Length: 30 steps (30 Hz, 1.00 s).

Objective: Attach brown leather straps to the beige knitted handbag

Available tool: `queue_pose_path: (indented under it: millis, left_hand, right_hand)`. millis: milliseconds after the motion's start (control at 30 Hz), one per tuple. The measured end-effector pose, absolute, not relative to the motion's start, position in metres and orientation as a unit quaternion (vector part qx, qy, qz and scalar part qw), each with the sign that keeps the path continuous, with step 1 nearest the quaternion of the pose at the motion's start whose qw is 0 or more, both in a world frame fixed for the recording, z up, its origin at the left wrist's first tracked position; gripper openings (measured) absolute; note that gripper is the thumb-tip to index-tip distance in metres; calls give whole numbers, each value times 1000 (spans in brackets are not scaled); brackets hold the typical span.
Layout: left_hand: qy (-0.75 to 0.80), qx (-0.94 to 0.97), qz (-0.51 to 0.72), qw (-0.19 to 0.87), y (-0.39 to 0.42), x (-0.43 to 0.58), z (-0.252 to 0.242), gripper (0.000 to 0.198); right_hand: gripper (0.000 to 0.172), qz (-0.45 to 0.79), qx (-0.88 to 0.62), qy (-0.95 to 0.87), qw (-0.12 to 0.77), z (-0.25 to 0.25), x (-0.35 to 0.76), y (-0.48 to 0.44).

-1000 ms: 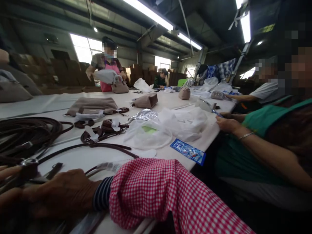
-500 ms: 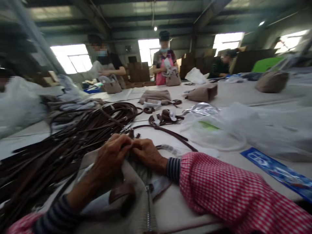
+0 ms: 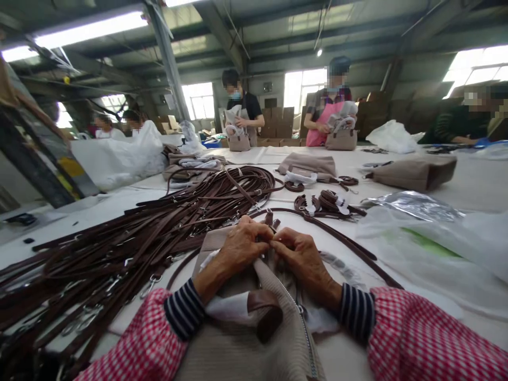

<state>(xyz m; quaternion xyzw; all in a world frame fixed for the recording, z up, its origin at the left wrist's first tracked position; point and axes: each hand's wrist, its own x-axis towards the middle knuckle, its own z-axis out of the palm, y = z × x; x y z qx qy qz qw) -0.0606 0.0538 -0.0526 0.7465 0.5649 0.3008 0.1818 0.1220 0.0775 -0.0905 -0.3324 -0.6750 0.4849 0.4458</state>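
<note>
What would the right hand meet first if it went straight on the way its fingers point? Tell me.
Most likely the left hand: its fingertips lie just ahead of those of the right hand, at the far end of the ribbed beige handbag. Depth between them is unclear.

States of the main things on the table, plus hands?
Near bag: slack
Zipper: metal teeth exposed; open or shut unclear
Bag handle: partly white-wrapped
Left hand: pinching at near bag's far end
Right hand: pinching there too
Long straps: loosely heaped
Coiled straps: rolled, partly white-wrapped
Rightmost bag: lying on its side
Silver sheet: crumpled
</note>
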Motion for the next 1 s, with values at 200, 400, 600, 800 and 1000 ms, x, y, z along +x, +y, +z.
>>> queue_pose_path:
  millis: [200, 400, 600, 800, 1000]
  left_hand:
    - [522, 754, 346, 200, 53, -66, -60, 14]
    - [504, 750, 364, 225, 52, -69, -58, 16]
    - [487, 765, 344, 242, 54, -69, -55, 20]
    - [502, 772, 311, 236, 56, -72, -56, 25]
    - [490, 786, 315, 207, 56, -72, -61, 31]
  right_hand:
    - [24, 499, -321, -668, 449, -85, 127, 77]
    - [27, 537, -318, -649, 435, -74, 135, 79]
    - [15, 507, -298, -704, 398, -53, 141, 74]
    - [12, 556, -267, -701, 358, -51, 137, 82]
    - [5, 251, -375, -846, 283, -16, 188, 147]
